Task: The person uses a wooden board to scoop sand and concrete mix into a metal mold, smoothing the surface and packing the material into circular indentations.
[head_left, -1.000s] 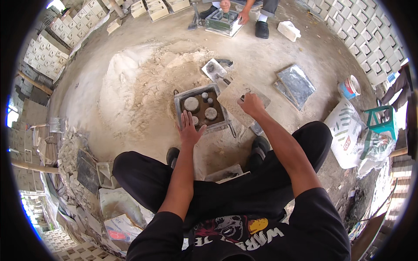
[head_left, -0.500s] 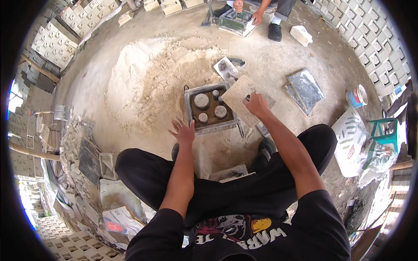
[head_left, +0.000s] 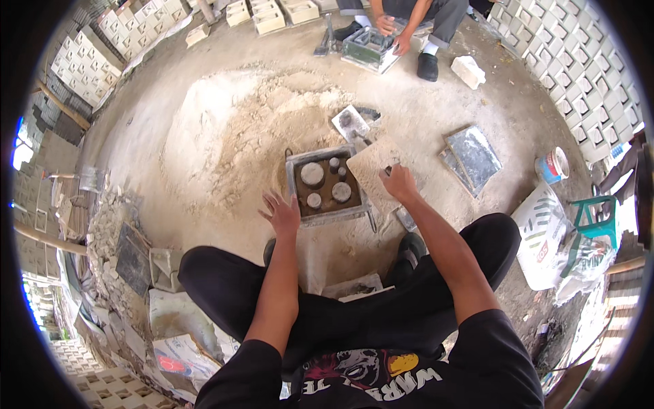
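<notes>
Head view: mould frame [head_left: 334, 217] on the ground, brown fill [head_left: 326, 191] in around round plugs [head_left: 313, 174], seemingly not yet up to the rim; left hand [head_left: 281, 211] spread, empty, just beside it; right hand [head_left: 400, 184] curled, gripping tan board [head_left: 371, 162].

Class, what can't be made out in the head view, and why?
Head view: most of the handle of the flat board, under the right hand.
Head view: head of the co-worker, cut off by the upper edge.
Head view: whether the left hand touches the box mould; any gap is too small.
</notes>
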`<control>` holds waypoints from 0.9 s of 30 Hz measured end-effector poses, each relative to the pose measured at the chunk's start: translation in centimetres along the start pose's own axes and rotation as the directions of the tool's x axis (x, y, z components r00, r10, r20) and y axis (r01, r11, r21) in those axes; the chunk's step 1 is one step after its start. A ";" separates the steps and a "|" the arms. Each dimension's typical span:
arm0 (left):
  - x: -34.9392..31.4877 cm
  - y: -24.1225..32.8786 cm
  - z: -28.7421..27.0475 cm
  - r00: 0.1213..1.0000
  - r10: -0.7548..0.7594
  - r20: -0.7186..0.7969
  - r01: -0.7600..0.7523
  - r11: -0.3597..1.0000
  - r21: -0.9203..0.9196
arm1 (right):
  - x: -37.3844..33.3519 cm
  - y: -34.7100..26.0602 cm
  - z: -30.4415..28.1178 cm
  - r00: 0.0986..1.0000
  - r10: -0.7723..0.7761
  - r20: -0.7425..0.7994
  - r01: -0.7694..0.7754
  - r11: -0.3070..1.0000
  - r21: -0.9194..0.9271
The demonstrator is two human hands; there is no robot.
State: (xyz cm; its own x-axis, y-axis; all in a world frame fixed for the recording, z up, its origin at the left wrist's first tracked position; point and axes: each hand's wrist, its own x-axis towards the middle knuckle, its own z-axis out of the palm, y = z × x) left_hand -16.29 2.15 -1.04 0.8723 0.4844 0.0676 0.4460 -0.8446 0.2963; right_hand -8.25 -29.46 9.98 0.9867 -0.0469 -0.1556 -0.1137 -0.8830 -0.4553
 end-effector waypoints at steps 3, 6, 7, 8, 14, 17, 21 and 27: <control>0.2 3.9 -0.9 0.971 0.237 0.026 -0.235 0.970 -0.061 | 1.1 1.6 0.4 0.995 0.096 -0.037 -0.094 0.993 0.066; 0.6 7.8 -0.8 0.907 0.414 -0.074 -0.421 0.898 -0.128 | 1.9 2.0 0.5 0.983 0.176 -0.053 -0.168 0.978 0.126; 0.9 8.9 -0.7 0.882 0.456 -0.118 -0.467 0.879 -0.096 | 2.3 1.9 0.3 0.979 0.196 -0.056 -0.187 0.972 0.144; 1.3 9.9 -0.4 0.874 0.474 -0.102 -0.484 0.868 -0.113 | 2.8 2.4 0.4 0.973 0.215 -0.079 -0.201 0.967 0.157; 4.1 13.8 0.6 0.816 0.566 -0.115 -0.570 0.757 -0.321 | 6.9 5.6 2.9 0.934 0.345 -0.089 -0.299 0.895 0.331; 5.0 18.0 1.6 0.809 0.557 -0.189 -0.580 0.702 -0.414 | 10.3 11.1 5.1 0.916 0.360 -0.178 -0.270 0.880 0.391; 6.0 19.5 2.5 0.801 0.590 -0.104 -0.570 0.696 -0.436 | 11.5 11.2 4.9 0.921 0.336 -0.196 -0.250 0.897 0.364; 6.2 21.9 5.8 0.725 0.688 0.016 -0.608 0.651 -0.454 | 13.2 10.9 3.6 0.914 0.364 -0.176 -0.299 0.902 0.311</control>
State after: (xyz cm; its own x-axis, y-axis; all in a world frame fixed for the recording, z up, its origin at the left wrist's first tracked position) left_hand 0.09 -14.69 0.33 0.9427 -0.2336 0.2381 -0.3312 -0.7406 0.5846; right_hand 3.09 -37.98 -0.18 0.8813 -0.4470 -0.1535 -0.4341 -0.6372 -0.6368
